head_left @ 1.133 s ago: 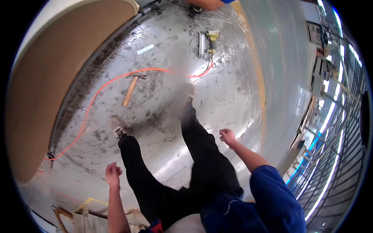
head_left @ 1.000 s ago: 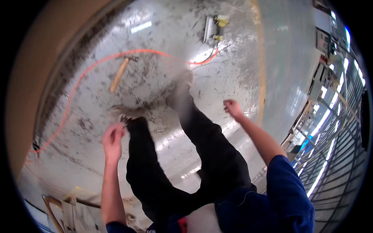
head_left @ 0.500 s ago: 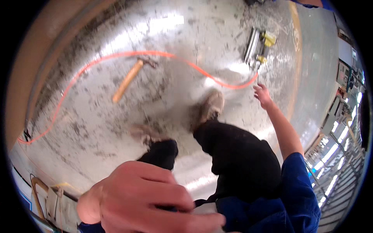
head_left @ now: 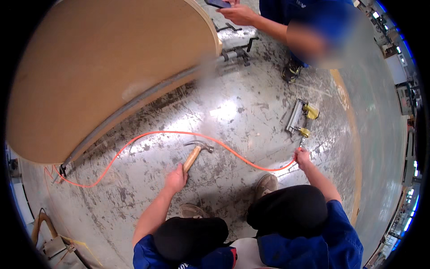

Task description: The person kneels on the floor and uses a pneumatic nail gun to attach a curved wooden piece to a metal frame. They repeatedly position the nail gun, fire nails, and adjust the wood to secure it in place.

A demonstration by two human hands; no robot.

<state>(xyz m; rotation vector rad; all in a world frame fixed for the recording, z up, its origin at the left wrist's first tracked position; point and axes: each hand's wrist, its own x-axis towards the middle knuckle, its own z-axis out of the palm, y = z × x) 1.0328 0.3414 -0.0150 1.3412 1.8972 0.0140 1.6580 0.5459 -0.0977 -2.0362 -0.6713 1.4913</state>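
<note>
My left hand [head_left: 176, 178] is closed round the wooden handle of a claw hammer [head_left: 192, 157], low over the floor, its metal head pointing away from me. At the right, my right hand [head_left: 303, 158] grips the end of an orange air hose [head_left: 244, 160] next to its metal fitting. That fitting joins the hose to a yellow and silver nail gun [head_left: 297, 117], which lies on the floor just beyond my right hand. My fingertips on the hose are partly hidden.
A large brown board [head_left: 112, 67] with a grey bar clamp [head_left: 134, 101] along its edge fills the upper left. Another person [head_left: 273, 27] stands at the top, holding a phone [head_left: 218, 3]. My shoes [head_left: 266, 184] are on the scuffed concrete floor [head_left: 134, 197].
I have crouched lower. My left hand has gone from close in front down to the hammer and taken hold of it. My right hand, earlier open, has closed on the hose end.
</note>
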